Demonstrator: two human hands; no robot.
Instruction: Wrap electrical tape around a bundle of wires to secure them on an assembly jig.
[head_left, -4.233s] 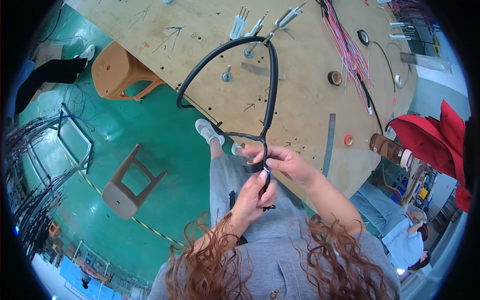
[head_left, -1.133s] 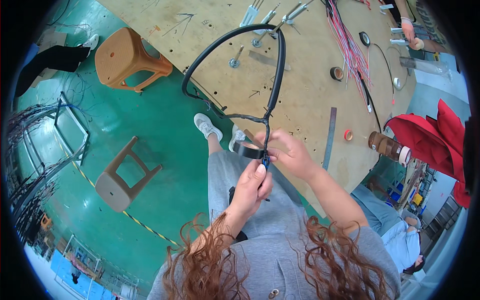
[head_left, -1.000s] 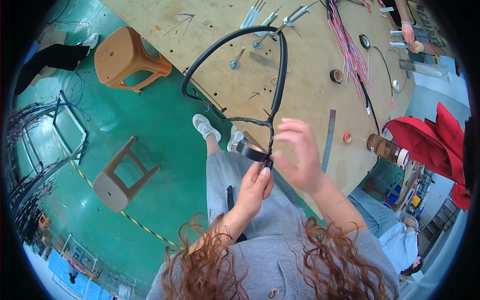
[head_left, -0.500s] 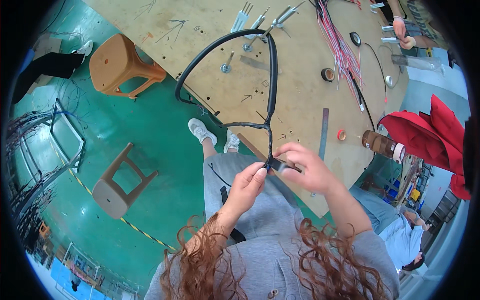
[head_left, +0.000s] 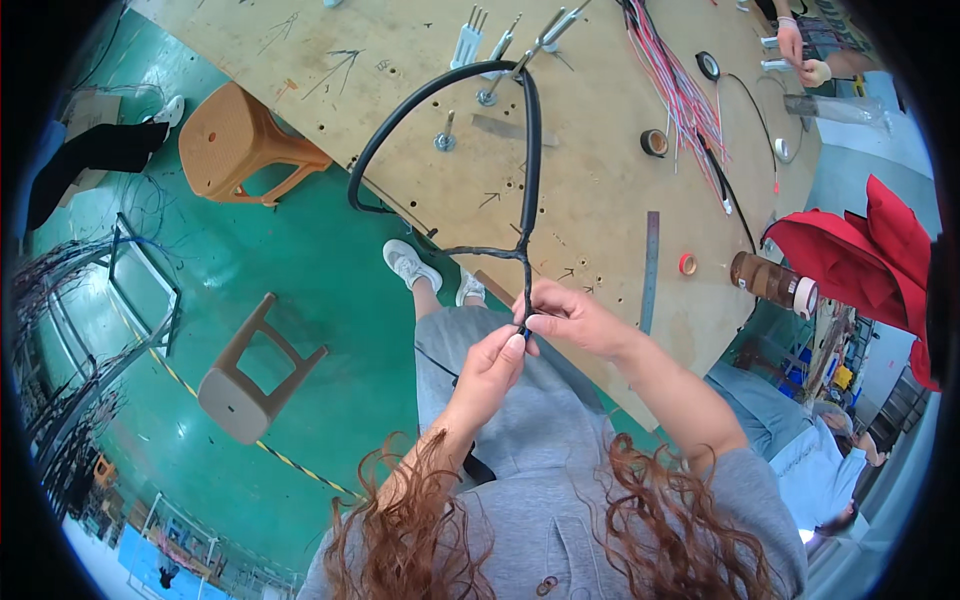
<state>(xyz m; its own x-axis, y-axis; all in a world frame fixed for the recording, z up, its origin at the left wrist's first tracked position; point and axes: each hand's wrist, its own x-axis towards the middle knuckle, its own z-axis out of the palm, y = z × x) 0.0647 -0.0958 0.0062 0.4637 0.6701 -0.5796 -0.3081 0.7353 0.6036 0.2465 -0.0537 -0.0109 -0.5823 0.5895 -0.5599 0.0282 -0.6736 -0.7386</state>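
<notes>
A broad, pale wooden table, drilled and pen-marked, juts over a glossy green floor, where an orange plastic stool and a grey-brown plastic stool stand. On the wood lie a long bunch of red, white and black wires and a flat metal ruler. Near the edge is a see-through brown bottle with a pale cap; its contents I can't make out. The looped, forked black cable harness reaches from a slanting metal post to the person's lap, its lower stem pinched by the left hand and, just above, the right hand.
</notes>
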